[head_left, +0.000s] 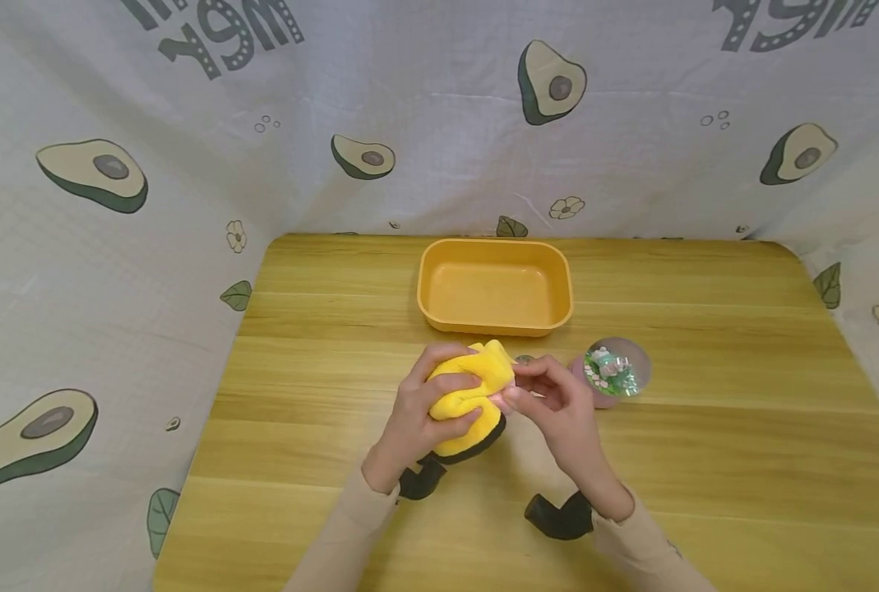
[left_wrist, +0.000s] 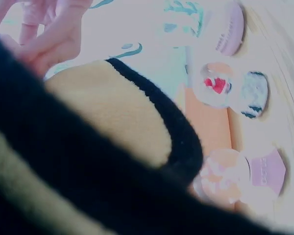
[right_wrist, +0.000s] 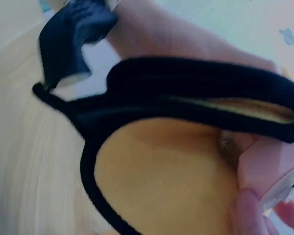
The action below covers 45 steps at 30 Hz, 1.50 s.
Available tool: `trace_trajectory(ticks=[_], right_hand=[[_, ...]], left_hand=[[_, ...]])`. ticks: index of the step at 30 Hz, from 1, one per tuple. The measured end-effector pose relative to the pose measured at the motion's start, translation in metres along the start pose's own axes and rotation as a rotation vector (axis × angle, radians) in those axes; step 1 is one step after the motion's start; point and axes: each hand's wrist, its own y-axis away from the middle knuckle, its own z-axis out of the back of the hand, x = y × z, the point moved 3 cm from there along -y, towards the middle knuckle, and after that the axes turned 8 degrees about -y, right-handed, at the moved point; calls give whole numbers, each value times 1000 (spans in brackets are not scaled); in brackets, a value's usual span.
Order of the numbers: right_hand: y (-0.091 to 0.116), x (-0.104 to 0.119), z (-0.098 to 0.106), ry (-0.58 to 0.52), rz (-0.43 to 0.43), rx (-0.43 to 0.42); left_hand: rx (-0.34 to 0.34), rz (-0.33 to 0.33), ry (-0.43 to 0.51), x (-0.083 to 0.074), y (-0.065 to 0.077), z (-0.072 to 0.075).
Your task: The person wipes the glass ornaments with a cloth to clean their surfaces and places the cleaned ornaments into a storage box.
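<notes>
In the head view my left hand (head_left: 427, 403) grips a bunched yellow cloth (head_left: 463, 436) with black edging. The cloth wraps round a snow globe, most of which is hidden; its pink base (right_wrist: 264, 164) shows in the right wrist view, with a glittery part beside it. My right hand (head_left: 557, 411) pinches that base at the cloth's right side, fingers and thumb bent. Much of the left wrist view is filled by the cloth and its dark, blurred edging.
A yellow tray (head_left: 494, 321) stands behind the hands. To their right is a snow globe (head_left: 617, 370) with a pink base. The left wrist view also shows a globe with a red figure (left_wrist: 216, 85) and one with a lilac base (left_wrist: 267, 174). Black curved pieces (head_left: 561, 518) sit by both wrists.
</notes>
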Motion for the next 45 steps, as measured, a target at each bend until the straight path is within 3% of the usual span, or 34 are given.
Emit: trace_trajectory(ticks=[6, 9, 14, 17, 23, 27, 30, 34, 45], right_hand=[[0, -1, -1, 15, -190, -38], [0, -3, -1, -37, -283, -61], [1, -5, -1, -104, -364, -88], [2, -4, -2, -75, -305, -66], [4, 0, -5, 30, -21, 65], [3, 4, -6, 145, 134, 122], [3, 5, -6, 208, 202, 131], [2, 5, -5, 185, 201, 108], [-1, 1, 8, -121, 123, -44]], left_hand=[[26, -54, -51, -1, 1, -2], [28, -73, -71, -2, 2, -3], [8, -66, -91, 0, 1, -3], [-18, 4, -80, 3, 0, -2], [-47, 172, -20, 9, 1, 0], [-54, 227, -19, 9, 1, 2], [-61, 245, -21, 9, 0, 4], [-75, 248, -6, 9, -1, 5], [-159, 273, -18, 10, 0, 13]])
